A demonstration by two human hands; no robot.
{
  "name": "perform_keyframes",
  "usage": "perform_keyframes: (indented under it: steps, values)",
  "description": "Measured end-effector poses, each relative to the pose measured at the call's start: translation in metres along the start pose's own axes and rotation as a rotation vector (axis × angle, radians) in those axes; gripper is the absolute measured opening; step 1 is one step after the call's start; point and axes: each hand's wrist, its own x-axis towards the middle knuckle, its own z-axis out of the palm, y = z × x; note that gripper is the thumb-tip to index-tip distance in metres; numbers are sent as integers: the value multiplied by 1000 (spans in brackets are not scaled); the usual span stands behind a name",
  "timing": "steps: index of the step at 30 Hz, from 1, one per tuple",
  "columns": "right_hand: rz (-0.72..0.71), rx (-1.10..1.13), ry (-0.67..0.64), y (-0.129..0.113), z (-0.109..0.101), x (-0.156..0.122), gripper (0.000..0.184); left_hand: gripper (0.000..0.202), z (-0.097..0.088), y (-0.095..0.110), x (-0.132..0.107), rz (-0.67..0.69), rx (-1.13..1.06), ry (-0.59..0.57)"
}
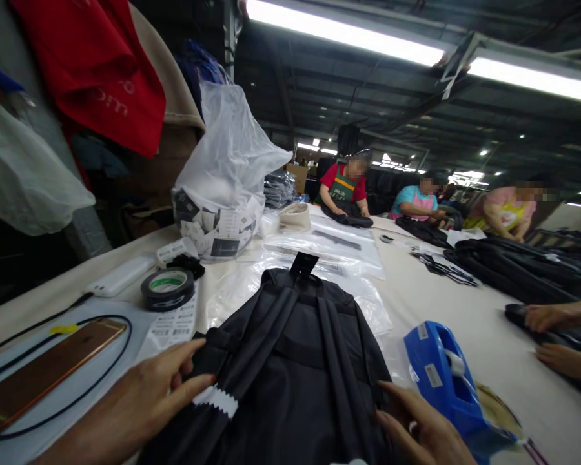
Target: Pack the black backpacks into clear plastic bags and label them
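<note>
A black backpack [290, 361] lies strap-side up on the table in front of me, with a black tag at its top handle. My left hand [150, 394] pinches the backpack's left edge, thumb and fingers closed on the fabric beside a white-striped strap. My right hand [416, 426] rests on the backpack's right edge with its fingers stretched along the fabric. Clear plastic bags [329, 258] lie under and beyond the backpack.
Left: a phone [43, 374] ringed by a black cable, a barcode label sheet [174, 326], a tape roll [168, 289], a bag of tags [223, 194]. A blue tape dispenser [445, 381] sits at right. Another person's hands [561, 336] and seated workers [343, 187] handle black bags.
</note>
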Motion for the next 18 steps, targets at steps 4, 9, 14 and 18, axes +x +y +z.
perform_keyframes:
  steps: [4,9,14,18]
  values:
    - [-366,-123,45,-38,13,37,41,58,-11,36,62,13,12,68]
    - [-885,-422,-87,-86,69,83,62,35,28,63,139,57,-67,-91]
    - [-1095,-446,55,-74,151,126,44,22,67,66,190,35,-20,-85]
    - [-1112,-372,347,-48,216,150,21,28,87,69,231,21,52,-3]
